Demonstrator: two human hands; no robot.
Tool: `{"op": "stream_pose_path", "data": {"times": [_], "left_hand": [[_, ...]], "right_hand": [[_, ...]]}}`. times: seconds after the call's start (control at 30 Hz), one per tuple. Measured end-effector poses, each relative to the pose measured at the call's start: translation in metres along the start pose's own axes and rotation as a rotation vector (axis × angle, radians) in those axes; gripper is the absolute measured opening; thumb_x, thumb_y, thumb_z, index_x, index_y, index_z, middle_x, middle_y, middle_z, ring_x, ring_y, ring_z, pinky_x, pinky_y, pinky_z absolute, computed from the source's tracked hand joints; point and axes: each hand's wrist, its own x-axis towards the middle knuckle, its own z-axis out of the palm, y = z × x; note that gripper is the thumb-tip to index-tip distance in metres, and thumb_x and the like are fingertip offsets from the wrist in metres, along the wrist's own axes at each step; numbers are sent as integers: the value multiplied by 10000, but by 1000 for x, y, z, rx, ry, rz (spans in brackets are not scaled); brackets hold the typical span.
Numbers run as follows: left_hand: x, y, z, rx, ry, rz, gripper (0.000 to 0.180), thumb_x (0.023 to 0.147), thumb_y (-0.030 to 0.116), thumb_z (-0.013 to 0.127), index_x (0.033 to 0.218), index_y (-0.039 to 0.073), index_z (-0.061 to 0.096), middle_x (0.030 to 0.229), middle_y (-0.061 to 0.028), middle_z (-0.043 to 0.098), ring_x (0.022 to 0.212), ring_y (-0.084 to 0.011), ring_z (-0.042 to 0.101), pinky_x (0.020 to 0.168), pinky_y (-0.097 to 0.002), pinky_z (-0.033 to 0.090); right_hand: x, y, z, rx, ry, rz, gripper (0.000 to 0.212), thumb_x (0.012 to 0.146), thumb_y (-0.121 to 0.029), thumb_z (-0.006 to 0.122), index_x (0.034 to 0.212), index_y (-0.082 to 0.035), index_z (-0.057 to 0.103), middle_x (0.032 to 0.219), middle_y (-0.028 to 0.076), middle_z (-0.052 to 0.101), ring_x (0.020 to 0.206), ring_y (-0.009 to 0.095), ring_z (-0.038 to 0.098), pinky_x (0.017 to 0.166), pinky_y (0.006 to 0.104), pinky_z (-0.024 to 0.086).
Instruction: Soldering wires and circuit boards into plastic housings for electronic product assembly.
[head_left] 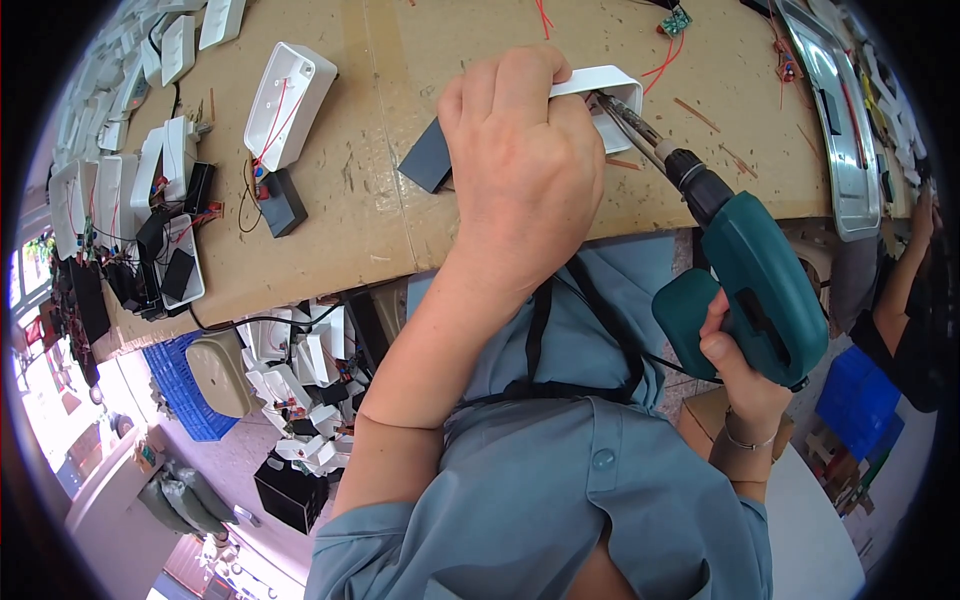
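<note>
My left hand (525, 150) is closed over a white plastic housing (605, 80) at the far side of the table, fingers wrapped round it. The housing's open end faces right. A teal soldering gun (770, 275) is gripped in my right hand (740, 365). Its long metal tip slants up and left into the housing's opening, so the exact contact point is hard to see. Beside my left wrist lies a dark grey block (428, 158), partly hidden by the hand.
An open white housing (290, 105) with red wires lies left, joined to a dark block (282, 205). White housings (100, 100) pile up at far left. A metal tray (835, 130) stands right. Red wires and a small green circuit board (675, 22) lie at the back. Another person's arm (905, 265) shows at far right.
</note>
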Motion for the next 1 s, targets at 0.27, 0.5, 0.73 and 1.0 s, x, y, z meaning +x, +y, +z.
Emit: {"op": "stream_pose_path", "data": {"times": [0.27, 0.5, 0.73, 1.0], "left_hand": [[0, 1, 1, 1, 1, -5, 56, 610, 4, 604, 664, -1, 591, 856, -84, 528, 755, -248, 499, 659, -352, 362], [0, 1, 0, 13, 6, -12, 57, 607, 5, 605, 662, 4, 592, 859, -81, 529, 758, -248, 500, 665, -351, 365], [0, 1, 0, 16, 7, -18, 53, 605, 5, 604, 658, 6, 596, 857, -77, 531, 755, -243, 501, 662, -346, 367], [0, 1, 0, 15, 8, -24, 54, 605, 3, 603, 660, 2, 602, 854, -75, 532, 747, -240, 500, 657, -342, 368]], "right_hand": [[0, -10, 4, 44, 29, 20, 396, 636, 8, 744, 998, 43, 587, 818, 76, 616, 683, 119, 571, 621, 231, 462], [0, -4, -4, -82, -90, -55, 531, 699, -84, 705, 1149, 64, 467, 1013, 163, 584, 674, 115, 539, 622, 240, 458], [-4, -2, -4, -73, -89, -18, 570, 706, -81, 694, 1193, 65, 437, 1072, 191, 568, 670, 110, 537, 618, 235, 457], [-1, -2, 0, -46, -92, -68, 569, 710, -76, 693, 1197, 62, 432, 1082, 198, 561, 682, 115, 538, 621, 238, 459]]}}
